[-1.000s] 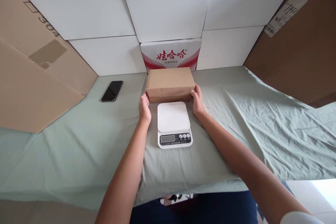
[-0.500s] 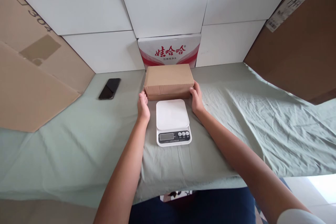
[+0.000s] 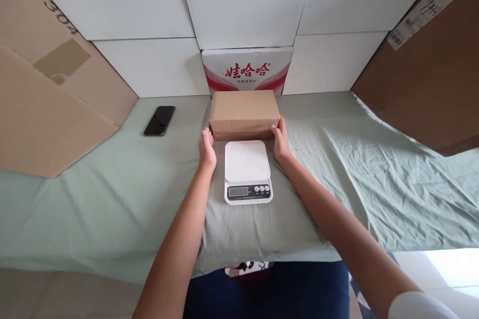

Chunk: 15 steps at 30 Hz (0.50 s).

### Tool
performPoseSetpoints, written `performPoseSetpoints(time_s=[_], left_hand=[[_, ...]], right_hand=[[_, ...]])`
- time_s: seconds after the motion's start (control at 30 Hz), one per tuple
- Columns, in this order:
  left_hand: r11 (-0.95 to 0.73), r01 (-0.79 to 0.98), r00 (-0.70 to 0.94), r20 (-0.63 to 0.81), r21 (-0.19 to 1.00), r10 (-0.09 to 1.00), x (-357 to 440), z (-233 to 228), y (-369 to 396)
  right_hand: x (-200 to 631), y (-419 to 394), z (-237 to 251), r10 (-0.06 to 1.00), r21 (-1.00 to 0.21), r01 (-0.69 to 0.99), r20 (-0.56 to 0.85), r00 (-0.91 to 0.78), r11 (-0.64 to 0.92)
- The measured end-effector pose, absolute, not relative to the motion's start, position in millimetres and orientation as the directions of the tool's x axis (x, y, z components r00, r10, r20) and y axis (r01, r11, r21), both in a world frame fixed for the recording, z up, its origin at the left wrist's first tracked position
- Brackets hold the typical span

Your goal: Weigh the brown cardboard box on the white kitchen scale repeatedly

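A brown cardboard box [image 3: 244,112] lies on the green cloth-covered table [image 3: 112,194], just behind a white digital scale [image 3: 247,171]. My left hand [image 3: 207,148] presses against the box's left front corner. My right hand [image 3: 281,141] holds its right front corner. Both hands grip the box from the sides while it rests on the cloth. The scale's platform is bare and its display faces me.
A black phone [image 3: 159,120] lies at the back left of the table. A white carton with red print [image 3: 247,71] stands against the white wall behind the box. Large cardboard sheets lean at the left [image 3: 48,89] and right [image 3: 430,70].
The view shifted slightly; both hands stay at the box's front corners. The box and scale have not visibly moved on the cloth.
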<state>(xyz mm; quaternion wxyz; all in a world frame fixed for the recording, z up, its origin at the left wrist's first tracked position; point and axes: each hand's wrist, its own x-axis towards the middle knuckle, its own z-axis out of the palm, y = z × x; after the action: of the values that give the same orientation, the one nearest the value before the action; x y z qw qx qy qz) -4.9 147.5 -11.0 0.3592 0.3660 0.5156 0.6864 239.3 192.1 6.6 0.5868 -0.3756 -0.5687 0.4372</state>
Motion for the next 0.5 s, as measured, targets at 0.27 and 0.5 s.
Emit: performPoseSetpoints(time_s=[0.27,0.5], left_hand=[[-0.253,-0.046,-0.482,0.200,0.966,0.853,-2.1,-17.7,144.8],[-0.183,0.137,-0.477,0.226,0.974,0.849,-3.9,-14.2,138.0]], right_hand=[[240.2,188.3,8.2,0.943,-0.943,-0.025,0.331,0.026,0.332],[237.5,187.0,12.8,0.948,-0.954,0.014,0.300,0.106,0.300]])
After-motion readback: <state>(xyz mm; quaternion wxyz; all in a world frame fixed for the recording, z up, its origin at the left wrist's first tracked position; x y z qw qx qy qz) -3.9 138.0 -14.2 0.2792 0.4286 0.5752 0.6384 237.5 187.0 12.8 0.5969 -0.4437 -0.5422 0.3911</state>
